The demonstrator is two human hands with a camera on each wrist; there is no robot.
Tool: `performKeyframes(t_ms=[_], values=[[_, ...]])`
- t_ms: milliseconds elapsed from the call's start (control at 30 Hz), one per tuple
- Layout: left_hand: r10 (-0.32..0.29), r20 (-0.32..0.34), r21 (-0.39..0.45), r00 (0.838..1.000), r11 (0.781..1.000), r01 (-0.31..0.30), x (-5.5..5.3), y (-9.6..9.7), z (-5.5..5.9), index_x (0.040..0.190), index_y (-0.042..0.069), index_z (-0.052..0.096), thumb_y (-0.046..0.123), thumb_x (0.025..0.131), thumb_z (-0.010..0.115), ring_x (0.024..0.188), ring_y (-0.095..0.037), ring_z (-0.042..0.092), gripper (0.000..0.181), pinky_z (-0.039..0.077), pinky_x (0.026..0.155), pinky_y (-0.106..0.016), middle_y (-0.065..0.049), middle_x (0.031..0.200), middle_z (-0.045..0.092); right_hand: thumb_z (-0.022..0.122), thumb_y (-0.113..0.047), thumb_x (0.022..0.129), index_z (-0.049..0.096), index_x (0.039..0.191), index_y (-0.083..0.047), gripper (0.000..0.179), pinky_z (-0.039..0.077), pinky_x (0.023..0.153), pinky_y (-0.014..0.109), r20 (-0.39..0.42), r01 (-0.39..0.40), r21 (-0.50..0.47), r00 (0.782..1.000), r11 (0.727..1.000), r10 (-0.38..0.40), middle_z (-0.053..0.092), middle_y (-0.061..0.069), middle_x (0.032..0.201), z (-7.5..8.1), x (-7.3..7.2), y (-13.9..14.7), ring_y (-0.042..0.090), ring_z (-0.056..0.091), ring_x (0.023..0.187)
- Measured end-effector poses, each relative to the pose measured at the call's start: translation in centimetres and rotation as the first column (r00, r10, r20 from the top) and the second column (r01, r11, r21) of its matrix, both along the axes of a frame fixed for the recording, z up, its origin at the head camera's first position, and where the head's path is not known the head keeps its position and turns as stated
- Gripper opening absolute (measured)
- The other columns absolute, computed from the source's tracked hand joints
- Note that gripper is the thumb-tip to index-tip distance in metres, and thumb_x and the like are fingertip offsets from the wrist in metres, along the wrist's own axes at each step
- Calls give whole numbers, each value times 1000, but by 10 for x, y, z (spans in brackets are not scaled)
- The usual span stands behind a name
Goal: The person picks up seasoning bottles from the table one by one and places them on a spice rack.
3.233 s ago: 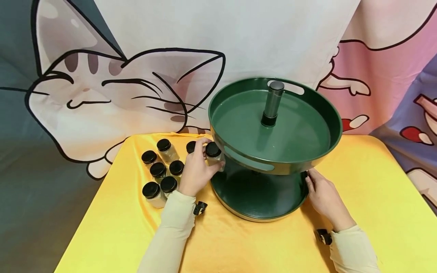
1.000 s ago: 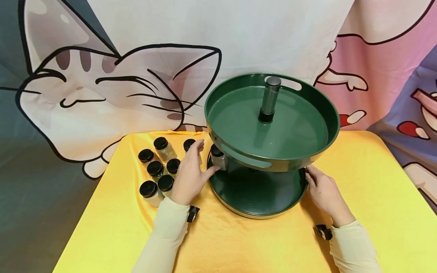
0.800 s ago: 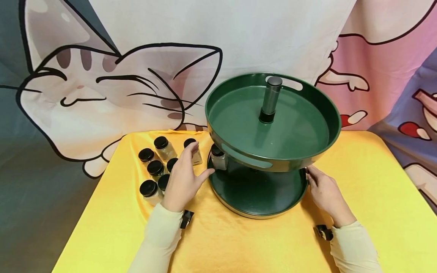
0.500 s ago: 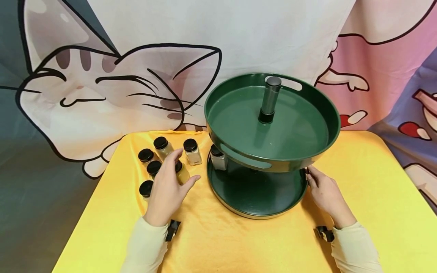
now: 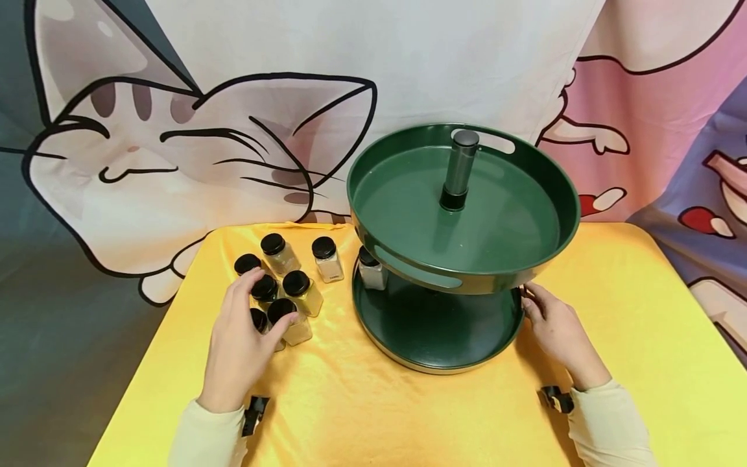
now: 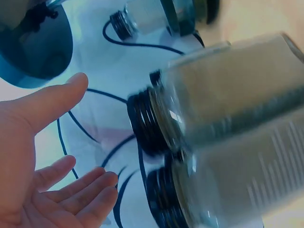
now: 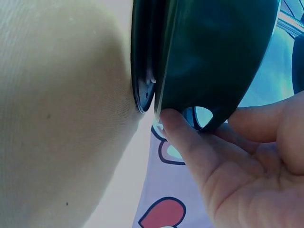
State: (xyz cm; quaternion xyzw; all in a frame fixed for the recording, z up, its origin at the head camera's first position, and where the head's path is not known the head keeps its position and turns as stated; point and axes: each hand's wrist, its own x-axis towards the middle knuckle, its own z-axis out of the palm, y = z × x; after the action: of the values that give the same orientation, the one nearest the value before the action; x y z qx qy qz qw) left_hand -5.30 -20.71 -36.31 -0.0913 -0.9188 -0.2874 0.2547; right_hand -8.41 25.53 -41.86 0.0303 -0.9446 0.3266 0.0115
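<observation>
My left hand (image 5: 236, 347) (image 6: 21, 156) reaches over the front of a group of spice jars, thumb and fingers spread apart. Beside its thumb stands a square glass jar (image 5: 297, 329) with a black lid; a yellow-filled jar (image 5: 312, 300) is just behind. The left wrist view shows two pale-filled jars (image 6: 228, 95) near the fingers, apart from them. My right hand (image 5: 561, 337) (image 7: 247, 171) pinches the rim of a green two-tier tray's lower level (image 5: 438, 337) (image 7: 209, 57), by a handle slot. One jar (image 5: 373, 277) stands on that level's left side, partly under the upper tier.
The upper tier (image 5: 403, 224) overhangs the lower one, with a central post (image 5: 460, 168) rising through it. A single jar (image 5: 329, 267) stands between the group and the tray. A yellow cloth (image 5: 373, 415) covers the table; a printed cat curtain (image 5: 262, 39) hangs behind.
My left hand set the jar on the lower tier, let go, and moved left and toward me to the jar group. My right hand has kept its hold on the tray.
</observation>
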Motion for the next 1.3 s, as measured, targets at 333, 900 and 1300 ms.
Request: performKeyframes(t_ms=[333,900,1300], values=[[49,62,-44,997,998,-47,14,-24,-5,147,-1,42,14,70,94,131,-41,47,94,43,99,-58,-23,144,47,47,-12,107,41,145,10,43,52,90,56,85,7,-80,996,997,-1,50,37,137,3,0,0,51,56,120],[114,182,-49,977,993,-107,21,-42,-30,142,-9,41,20,64,97,120,-50,50,101,45,91,-65,-33,135,48,50,-10,106,36,148,11,49,45,95,50,109,-5,-197,994,980,27,38,34,150,5,2,6,52,46,131],[129,238,-27,963,992,-127,18,-46,-55,143,-8,41,19,69,95,99,-46,61,96,52,80,-59,-31,132,51,53,-11,105,35,149,10,52,44,95,48,99,-14,-219,994,976,36,38,32,151,5,4,7,50,46,132]])
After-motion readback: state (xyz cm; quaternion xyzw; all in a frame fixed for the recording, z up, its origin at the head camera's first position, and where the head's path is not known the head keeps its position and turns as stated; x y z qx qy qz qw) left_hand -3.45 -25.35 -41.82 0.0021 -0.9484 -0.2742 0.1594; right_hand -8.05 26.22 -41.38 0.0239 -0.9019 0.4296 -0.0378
